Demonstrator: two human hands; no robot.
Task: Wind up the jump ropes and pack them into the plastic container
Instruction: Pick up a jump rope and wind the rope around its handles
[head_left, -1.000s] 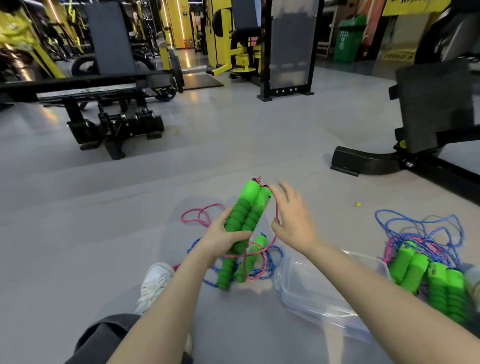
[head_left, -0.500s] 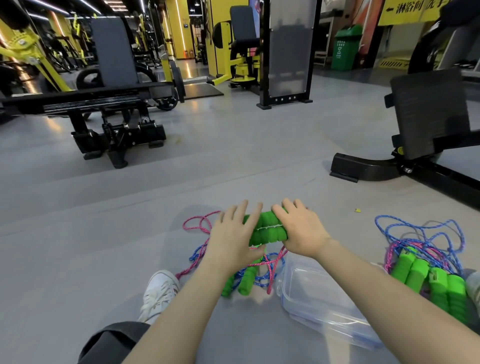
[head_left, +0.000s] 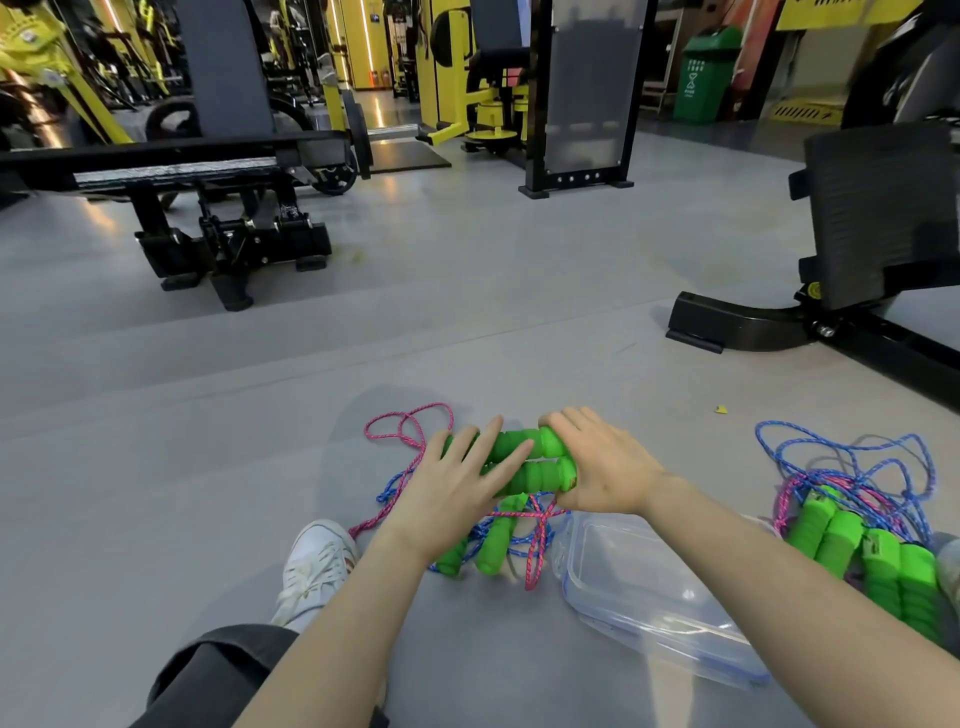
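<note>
The right hand is wrapping its curled fingers round the right end of two green handles, while the left hand is lying flat and spread across their left part. Just below, pink and blue cords are tangling on the grey floor. The clear plastic container is sitting near right, beside another rope pile.
</note>
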